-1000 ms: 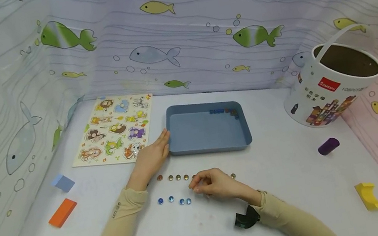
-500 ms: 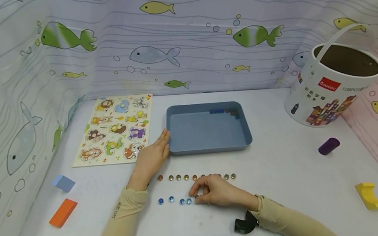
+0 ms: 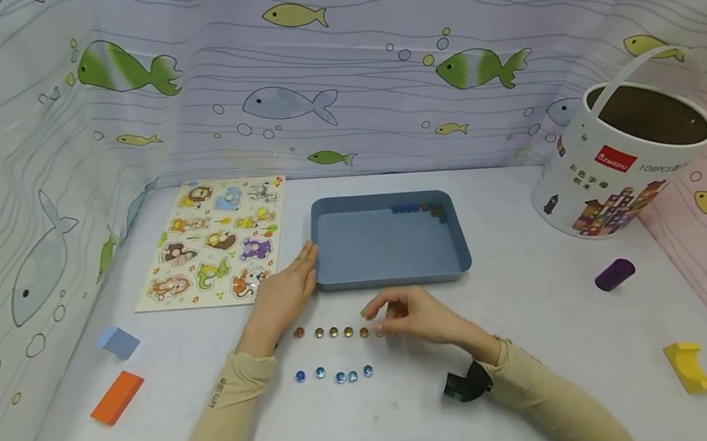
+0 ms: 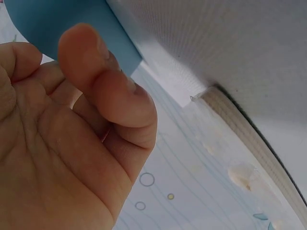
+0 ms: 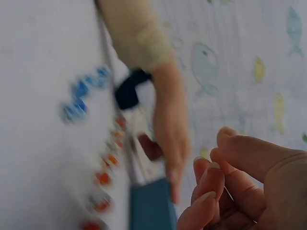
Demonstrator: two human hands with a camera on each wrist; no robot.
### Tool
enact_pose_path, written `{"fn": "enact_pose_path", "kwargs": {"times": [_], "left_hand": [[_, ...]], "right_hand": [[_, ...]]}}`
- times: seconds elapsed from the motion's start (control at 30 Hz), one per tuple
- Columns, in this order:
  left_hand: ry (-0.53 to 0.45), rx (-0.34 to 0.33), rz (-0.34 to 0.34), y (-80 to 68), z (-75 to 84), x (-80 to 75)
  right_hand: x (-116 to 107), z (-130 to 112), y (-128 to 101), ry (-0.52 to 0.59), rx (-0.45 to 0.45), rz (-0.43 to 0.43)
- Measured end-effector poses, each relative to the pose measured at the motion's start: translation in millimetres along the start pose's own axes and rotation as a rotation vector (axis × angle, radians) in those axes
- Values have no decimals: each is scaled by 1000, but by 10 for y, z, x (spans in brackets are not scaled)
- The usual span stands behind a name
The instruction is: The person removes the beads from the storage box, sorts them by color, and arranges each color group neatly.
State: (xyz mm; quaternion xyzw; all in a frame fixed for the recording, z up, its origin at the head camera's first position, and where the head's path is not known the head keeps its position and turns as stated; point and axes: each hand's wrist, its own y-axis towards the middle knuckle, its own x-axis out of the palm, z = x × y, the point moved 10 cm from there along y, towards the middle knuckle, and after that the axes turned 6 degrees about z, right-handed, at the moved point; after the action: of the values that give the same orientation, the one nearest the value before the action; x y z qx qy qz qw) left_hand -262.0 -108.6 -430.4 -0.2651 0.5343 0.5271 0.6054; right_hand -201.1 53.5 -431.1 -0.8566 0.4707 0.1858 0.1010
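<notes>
My left hand (image 3: 283,296) rests against the left side of a blue-grey tray (image 3: 372,245), its fingers fairly straight along the wall. In the left wrist view the tray's blue corner (image 4: 91,12) shows behind those fingers. Over the right part of a row of amber glass beads (image 3: 348,331) hovers my right hand (image 3: 411,314), fingers loosely bent, nothing visible between thumb and fingertips. It hides that row's right end. Nearer to me lies a short row of blue glass beads (image 3: 340,377). More small beads (image 3: 422,207) line the tray's far right corner.
An animal puzzle board (image 3: 214,237) lies left of the tray. A white bucket (image 3: 592,186) stands at back right. Loose blocks lie around: light blue (image 3: 119,342), orange (image 3: 117,398), purple (image 3: 615,274), yellow (image 3: 690,368). A fish-patterned curtain (image 3: 366,92) encloses the table.
My right hand went down to the right end of the blue row, then rose back over the amber beads. A blue bead now shows uncovered there. The left hand stayed put.
</notes>
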Motion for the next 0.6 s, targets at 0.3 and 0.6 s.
{"fn": "enact_pose_path", "kwargs": {"times": [0.3, 0.6], "left_hand": [[-7, -14, -24, -8, -31, 55], [-4, -11, -19, 8, -24, 49]], "right_hand": [[-965, 227, 430, 8, 77, 238], [-1582, 542, 869, 58, 218, 400]]}}
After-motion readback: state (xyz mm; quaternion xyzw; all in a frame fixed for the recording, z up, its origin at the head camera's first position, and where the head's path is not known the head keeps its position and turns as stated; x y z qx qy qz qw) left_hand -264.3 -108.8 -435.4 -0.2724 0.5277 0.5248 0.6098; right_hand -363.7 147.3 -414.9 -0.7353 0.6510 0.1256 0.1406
